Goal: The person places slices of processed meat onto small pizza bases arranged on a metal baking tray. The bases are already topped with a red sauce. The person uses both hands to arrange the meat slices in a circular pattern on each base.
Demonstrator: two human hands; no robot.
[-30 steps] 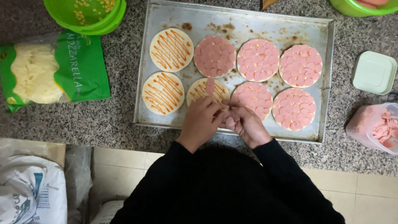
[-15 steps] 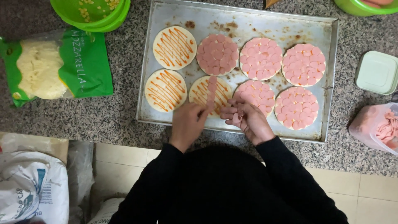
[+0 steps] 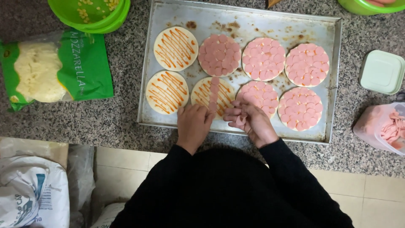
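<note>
A baking tray (image 3: 337, 84) lay on the table (image 3: 126, 122), holding eight dough rounds in two rows of four. In the far row, the leftmost round (image 3: 175, 48) carried only sauce lines; the three to its right were covered with sausage slices. In the near row, the leftmost round (image 3: 167, 92) also carried only sauce, and the second round (image 3: 202, 93) bore a single line of slices (image 3: 214, 90) across its middle. The left hand (image 3: 193, 125) rested at that round's near edge, the right hand (image 3: 249, 122) just beside it. Left of the tray lay a cheese bag (image 3: 55, 69), with a bowl (image 3: 90, 14) behind it. Right of the tray sat a lidded container (image 3: 382, 71), and nearer, a bag of slices (image 3: 382, 126).
</note>
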